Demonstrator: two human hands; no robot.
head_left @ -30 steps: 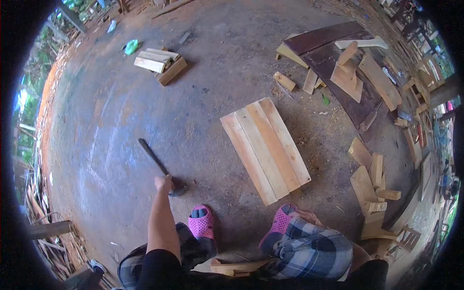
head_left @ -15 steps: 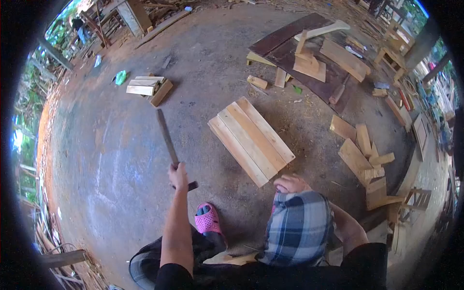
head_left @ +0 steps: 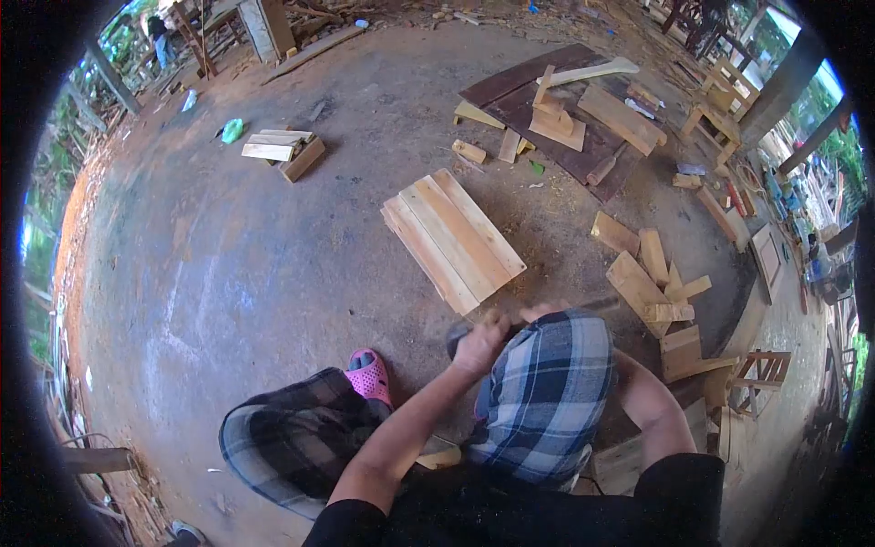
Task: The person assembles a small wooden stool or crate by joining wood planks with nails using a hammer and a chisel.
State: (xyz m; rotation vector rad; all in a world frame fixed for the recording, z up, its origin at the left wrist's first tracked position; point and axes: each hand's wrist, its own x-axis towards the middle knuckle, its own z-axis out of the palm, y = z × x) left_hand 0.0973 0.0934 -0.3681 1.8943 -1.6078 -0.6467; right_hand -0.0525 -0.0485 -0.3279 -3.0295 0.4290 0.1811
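My left hand (head_left: 480, 345) is closed around a long-handled, hammer-like tool near its dark head (head_left: 458, 336). The tool's blurred handle (head_left: 597, 304) shows past the far side of my plaid-covered knee (head_left: 556, 392). Right beside the left fingers, my right hand (head_left: 545, 312) has its fingers drawn in over the knee, partly hidden and smeared by motion; what it holds I cannot tell. Just beyond both hands, a panel of joined wooden slats (head_left: 453, 242) lies on the concrete floor.
Offcuts and wooden blocks (head_left: 643, 283) lie to the right. Farther off, a dark board (head_left: 519, 82) carries more wood pieces and a mallet-like tool (head_left: 602, 170). A small slatted stack (head_left: 283, 150) and a green bag (head_left: 232, 130) sit at upper left. My pink clog (head_left: 369, 376) is below the panel.
My left hand has swung right with the tool, from out on the left to beside my right hand. The tool's handle now points right. The view has shifted slightly.
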